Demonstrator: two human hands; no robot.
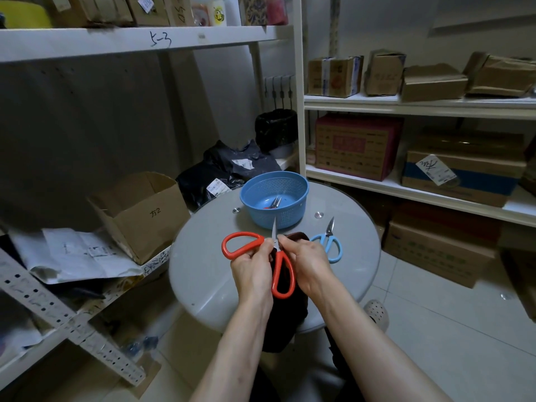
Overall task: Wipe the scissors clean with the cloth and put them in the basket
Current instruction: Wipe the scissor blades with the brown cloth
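Red-handled scissors (243,245) are spread wide open above the round table, one blade pointing up toward the basket. My left hand (251,268) grips them near the pivot. My right hand (304,256) pinches a dark brown cloth (290,311) against the blade; the cloth hangs down over the table's front edge. A blue plastic basket (293,187) stands at the table's far side with another pair of scissors (274,203) inside. Blue-handled scissors (330,242) lie on the table just right of my right hand.
The round grey glass table (203,274) stands between white shelving units loaded with cardboard boxes (356,147). An open box (145,216) and black bags (226,172) sit to the left behind the table. A white perforated shoe (376,313) shows on the tiled floor.
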